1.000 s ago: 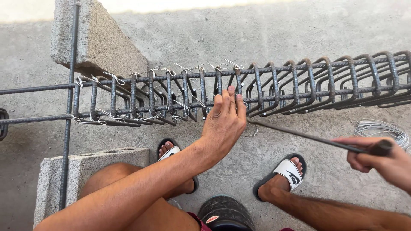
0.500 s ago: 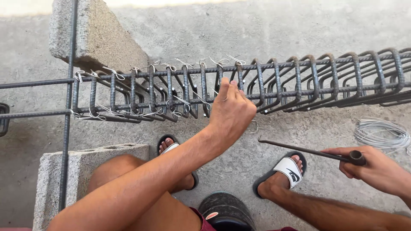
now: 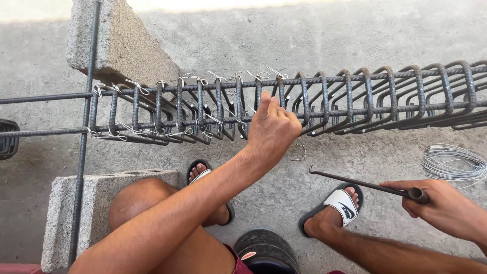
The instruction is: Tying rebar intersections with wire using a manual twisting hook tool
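Observation:
A long rebar cage [image 3: 355,96] of dark bars and closely spaced stirrups lies across the view, its left stirrups bound with thin wire ties [image 3: 223,78]. My left hand [image 3: 271,129] is closed around the cage's near bar, at the last tied stirrup. My right hand [image 3: 441,208] is low at the right, gripping the handle of a slim metal tying hook [image 3: 365,185]. The hook's bent tip points left above the floor, clear of the cage.
A coil of thin wire [image 3: 451,162] lies on the concrete floor at the right. Two concrete blocks [image 3: 122,45] [image 3: 66,208] carry the cage, with an upright bar [image 3: 81,152] crossing them. My sandalled feet [image 3: 340,205] and a dark round seat [image 3: 269,251] are below.
My left hand's fingers, stretched out before, have curled onto the cage bar. My right hand has drawn the hook's tip back from the cage and lowered it.

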